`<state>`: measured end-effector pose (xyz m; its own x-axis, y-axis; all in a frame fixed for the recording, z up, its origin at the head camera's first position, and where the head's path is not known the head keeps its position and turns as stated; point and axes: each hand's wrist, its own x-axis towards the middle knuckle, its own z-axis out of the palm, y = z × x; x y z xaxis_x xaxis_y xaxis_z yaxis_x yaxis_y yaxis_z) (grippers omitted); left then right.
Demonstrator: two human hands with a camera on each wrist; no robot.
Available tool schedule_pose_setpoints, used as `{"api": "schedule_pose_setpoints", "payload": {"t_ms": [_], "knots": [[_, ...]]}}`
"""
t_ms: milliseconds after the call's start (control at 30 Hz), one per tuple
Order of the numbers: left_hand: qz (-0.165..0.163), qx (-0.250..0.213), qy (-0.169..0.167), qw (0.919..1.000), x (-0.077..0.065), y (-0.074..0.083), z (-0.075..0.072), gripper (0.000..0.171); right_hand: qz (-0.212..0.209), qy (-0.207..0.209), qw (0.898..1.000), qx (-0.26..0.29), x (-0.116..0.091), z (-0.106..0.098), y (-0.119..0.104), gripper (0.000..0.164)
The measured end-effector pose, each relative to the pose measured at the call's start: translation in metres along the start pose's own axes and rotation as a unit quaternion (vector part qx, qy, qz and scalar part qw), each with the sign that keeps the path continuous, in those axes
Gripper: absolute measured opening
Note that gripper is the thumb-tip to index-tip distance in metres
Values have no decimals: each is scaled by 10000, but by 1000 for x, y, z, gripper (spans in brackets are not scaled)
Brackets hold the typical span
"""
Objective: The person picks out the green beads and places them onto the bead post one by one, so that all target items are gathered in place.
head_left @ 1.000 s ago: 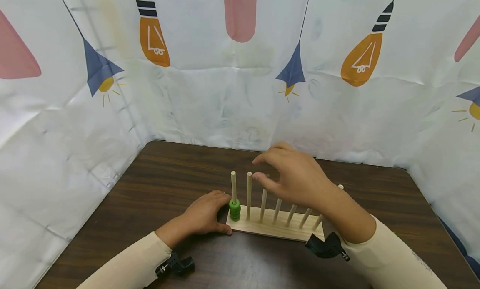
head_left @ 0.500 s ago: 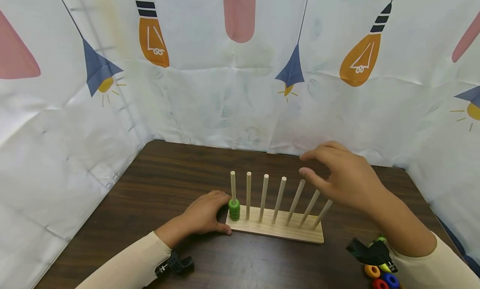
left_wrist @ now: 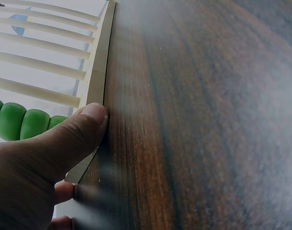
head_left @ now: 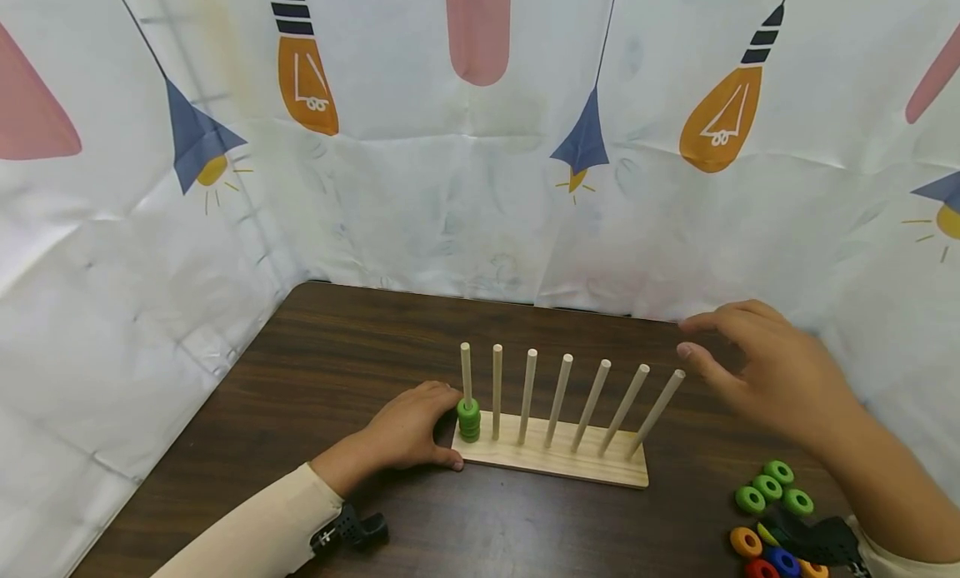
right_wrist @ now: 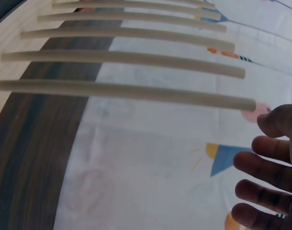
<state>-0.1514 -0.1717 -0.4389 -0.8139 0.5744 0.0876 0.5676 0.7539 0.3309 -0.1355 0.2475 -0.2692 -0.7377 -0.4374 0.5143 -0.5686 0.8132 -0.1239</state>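
Observation:
A wooden peg stand (head_left: 555, 464) with several upright pegs stands on the table in the head view. Green rings (head_left: 468, 421) are stacked low on its leftmost peg, while the other pegs are bare. My left hand (head_left: 412, 428) grips the stand's left end. In the left wrist view, its thumb (left_wrist: 91, 120) presses the front edge beside the green rings, and other fingertips show past the end of the base. My right hand (head_left: 772, 382) is raised to the right of the rightmost peg, fingers loosely bent and holding nothing.
Loose green rings (head_left: 767, 488) lie on the dark wooden table (head_left: 360, 336) at the right, below my right forearm. Nearer me are an orange ring (head_left: 746, 543), a red ring (head_left: 761, 568) and a blue ring (head_left: 782, 561). A printed white sheet (head_left: 420, 211) hangs behind.
My right hand has moved right, from over the pegs to beyond the stand, uncovering the right pegs and the loose rings. My left hand and the stand have stayed put.

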Motion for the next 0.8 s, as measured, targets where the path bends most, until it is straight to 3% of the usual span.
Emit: {"api": "schedule_pose_setpoints", "payload": {"t_ms": [300, 567, 800], "knots": [[1, 13, 18, 10000, 0, -1, 0, 80, 848, -661, 9942, -89, -31, 2, 23, 26], [-29, 7, -12, 10000, -1, 0, 0, 79, 1247, -803, 9889, -67, -58, 12, 40, 27], [-67, -9, -19, 10000, -1, 2, 0, 79, 1818, -1203, 9760, 24, -82, 23, 54, 34]]}}
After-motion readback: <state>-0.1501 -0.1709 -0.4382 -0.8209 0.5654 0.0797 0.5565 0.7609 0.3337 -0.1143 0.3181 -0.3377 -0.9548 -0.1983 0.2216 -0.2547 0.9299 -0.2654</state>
